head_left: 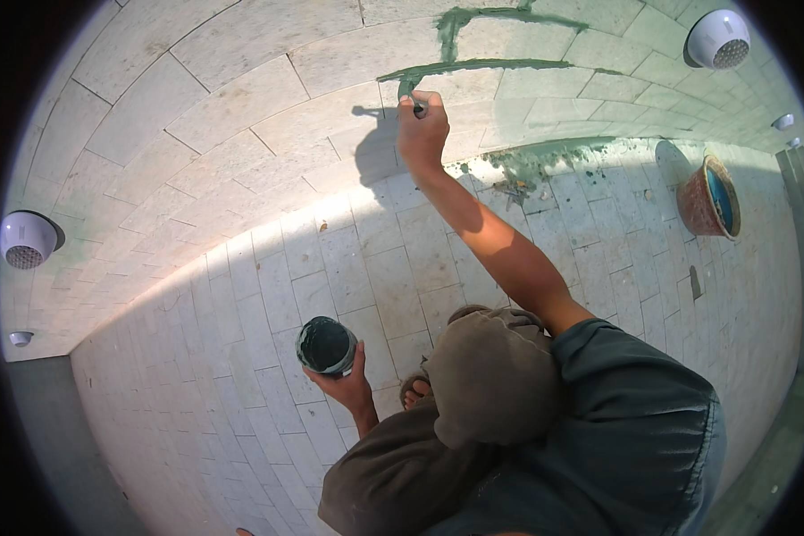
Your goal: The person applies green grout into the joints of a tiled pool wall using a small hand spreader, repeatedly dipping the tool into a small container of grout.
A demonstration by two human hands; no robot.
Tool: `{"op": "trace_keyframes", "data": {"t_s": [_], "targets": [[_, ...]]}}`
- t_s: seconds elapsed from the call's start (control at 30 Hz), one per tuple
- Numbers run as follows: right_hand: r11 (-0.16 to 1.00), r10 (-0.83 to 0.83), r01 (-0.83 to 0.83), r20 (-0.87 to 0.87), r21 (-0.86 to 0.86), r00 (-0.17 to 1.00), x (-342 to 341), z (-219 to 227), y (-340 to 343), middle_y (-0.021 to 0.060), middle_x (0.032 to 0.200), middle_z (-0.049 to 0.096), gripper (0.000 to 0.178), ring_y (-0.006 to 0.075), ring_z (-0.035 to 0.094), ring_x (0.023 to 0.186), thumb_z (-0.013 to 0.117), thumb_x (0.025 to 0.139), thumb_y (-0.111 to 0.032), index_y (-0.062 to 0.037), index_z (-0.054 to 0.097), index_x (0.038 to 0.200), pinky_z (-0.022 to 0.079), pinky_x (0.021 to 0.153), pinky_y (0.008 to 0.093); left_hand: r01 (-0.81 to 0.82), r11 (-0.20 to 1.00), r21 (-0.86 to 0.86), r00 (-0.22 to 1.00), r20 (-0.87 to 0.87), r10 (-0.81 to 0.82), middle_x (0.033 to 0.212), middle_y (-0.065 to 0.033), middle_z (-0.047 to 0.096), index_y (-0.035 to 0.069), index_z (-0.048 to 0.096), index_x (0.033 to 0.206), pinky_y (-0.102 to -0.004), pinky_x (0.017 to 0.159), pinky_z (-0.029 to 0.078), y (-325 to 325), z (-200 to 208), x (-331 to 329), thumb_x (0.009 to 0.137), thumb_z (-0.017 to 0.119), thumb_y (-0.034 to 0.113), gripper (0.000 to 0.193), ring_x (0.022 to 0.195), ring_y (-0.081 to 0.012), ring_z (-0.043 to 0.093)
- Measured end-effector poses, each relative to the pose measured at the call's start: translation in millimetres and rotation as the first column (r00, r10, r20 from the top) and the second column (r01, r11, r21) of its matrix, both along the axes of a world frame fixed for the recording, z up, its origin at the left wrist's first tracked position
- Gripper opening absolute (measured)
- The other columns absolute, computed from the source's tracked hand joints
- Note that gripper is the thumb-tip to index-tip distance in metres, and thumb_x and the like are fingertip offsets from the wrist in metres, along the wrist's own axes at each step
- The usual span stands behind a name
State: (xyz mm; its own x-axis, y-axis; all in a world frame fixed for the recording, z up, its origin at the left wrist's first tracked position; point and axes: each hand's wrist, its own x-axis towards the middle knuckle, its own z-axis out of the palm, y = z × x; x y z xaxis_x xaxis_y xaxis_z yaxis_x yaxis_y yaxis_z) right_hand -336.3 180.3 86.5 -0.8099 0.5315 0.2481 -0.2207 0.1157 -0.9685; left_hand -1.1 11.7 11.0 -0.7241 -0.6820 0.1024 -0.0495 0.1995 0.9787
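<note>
My right hand (422,134) is raised to the tiled wall, its fingers closed round a small putty knife (408,87). Green paste coats the blade, which touches the left part of a smeared green joint line (473,68). Another green-filled joint (448,34) runs above it. Low on my left, a round tub (302,338) of dark green paste rests in my left hand (350,386), the fingers wrapped round its side and base. Paste is smeared along the tub's inner wall. Most of the knife's handle is hidden in my grip.
A worn reddish bucket (695,204) with a blue inside stands on the tiled floor at the right. Green splashes and debris (520,188) lie along the wall's foot. White round fixtures stick out of the wall, one at left (27,239) and one upper right (718,40).
</note>
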Motion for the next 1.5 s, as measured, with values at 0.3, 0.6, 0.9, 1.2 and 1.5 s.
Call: {"op": "trace_keyframes", "data": {"t_s": [0.3,0.6,0.9,1.2,1.5], "targets": [[0.997,0.064,-0.062,-0.041,0.048,0.997,7.8,3.1,-12.3,0.0074,0.064,0.06,0.018,0.0145,0.057,0.057,0.068,0.086,-0.015,-0.0012,0.06,0.096,0.046,0.055,0.0318,-0.012,1.0,0.021,1.0,-0.022,0.013,0.128,-0.0164,0.05,-0.003,0.034,0.139,-0.0372,0.1,0.045,-3.2,-0.8,0.0,0.068,0.087,0.003,0.089,0.117,-0.0256,0.053],[0.955,0.288,-0.276,-0.109,0.112,0.951,18.7,-2.7,-18.1,0.0079,0.064,0.063,0.022,0.0128,0.06,0.056,0.067,0.088,-0.015,0.0004,0.06,0.102,0.046,0.053,0.0302,0.009,0.999,0.05,1.0,-0.005,-0.009,0.127,-0.0164,0.051,-0.003,0.034,0.139,-0.0366,0.099,0.046,2.2,3.7,-2.8,0.068,0.088,0.003,0.089,0.117,-0.0253,0.053],[0.978,0.059,-0.004,-0.259,0.208,0.964,29.8,-4.5,29.8,0.0035,0.071,0.066,0.029,0.0039,0.056,0.053,0.056,0.097,-0.01,0.002,0.053,0.123,0.044,0.049,0.0206,-0.033,0.999,0.039,0.999,-0.005,0.033,0.128,-0.0162,0.05,-0.003,0.035,0.137,-0.0354,0.098,0.046,1.7,0.7,-4.9,0.068,0.087,0.003,0.087,0.116,-0.0243,0.053],[0.97,0.082,0.003,-0.337,0.245,0.938,3.1,-10.9,-6.9,0.0172,0.077,0.066,0.03,0.0224,0.065,0.059,0.061,0.092,-0.01,0.0002,0.06,0.121,0.051,0.054,0.0332,0.015,0.999,0.044,1.0,0.025,-0.017,0.128,-0.0153,0.05,-0.002,0.035,0.138,-0.0372,0.102,0.042,5.4,-4.3,-6.4,0.068,0.088,0.006,0.088,0.118,-0.0253,0.052],[0.959,0.19,-0.091,-0.369,0.269,0.91,9.2,-6.6,-4.8,0.0155,0.08,0.067,0.031,0.0209,0.068,0.063,0.055,0.095,-0.008,0.003,0.054,0.125,0.053,0.055,0.0321,0.011,0.999,0.042,1.0,0.02,-0.012,0.128,-0.0159,0.05,-0.002,0.035,0.138,-0.0373,0.102,0.044,5.0,-0.7,-5.0,0.068,0.087,0.003,0.088,0.119,-0.026,0.052]]}}
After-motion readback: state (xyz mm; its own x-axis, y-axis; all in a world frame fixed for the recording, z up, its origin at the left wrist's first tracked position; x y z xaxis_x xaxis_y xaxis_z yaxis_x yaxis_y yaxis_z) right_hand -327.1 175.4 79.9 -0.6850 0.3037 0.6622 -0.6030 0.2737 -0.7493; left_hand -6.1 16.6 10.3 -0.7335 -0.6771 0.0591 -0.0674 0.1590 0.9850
